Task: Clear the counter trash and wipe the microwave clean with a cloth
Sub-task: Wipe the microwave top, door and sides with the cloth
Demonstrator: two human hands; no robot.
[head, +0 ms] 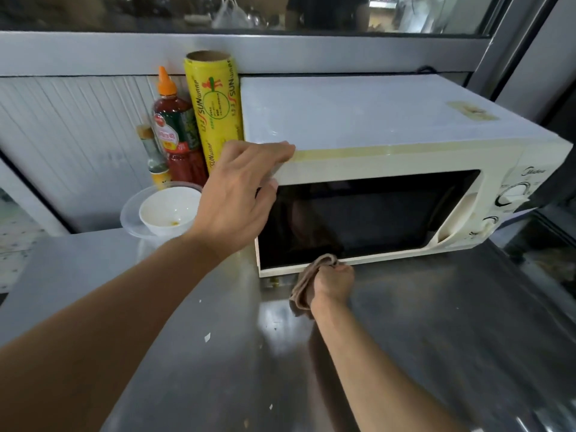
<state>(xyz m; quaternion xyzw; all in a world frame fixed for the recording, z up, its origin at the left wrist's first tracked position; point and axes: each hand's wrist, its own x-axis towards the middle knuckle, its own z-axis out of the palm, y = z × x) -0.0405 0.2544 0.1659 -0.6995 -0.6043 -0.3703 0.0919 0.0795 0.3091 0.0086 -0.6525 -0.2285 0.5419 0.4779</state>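
1. The microwave (pixel 374 169) sits at the counter's (pixel 436 338) back edge, toward its right corner, door shut.
2. I have the cloth (pixel 307 285) bunched in my right hand (pixel 333 283), fingers curled tight round it, pushed against the door's bottom edge, I judge to wipe that strip.
3. My left hand (pixel 240 194) lies over the top front left corner, fingers fairly straight on the lid, thumb down the front; it looks like bracing against sliding.
4. Both forearms reach forward, the left higher.
5. Paper scraps (pixel 207 337) lie mid-counter; a bowl (pixel 166 213), sauce bottle (pixel 171 120) and wrap roll (pixel 215 110) stand left of the microwave.
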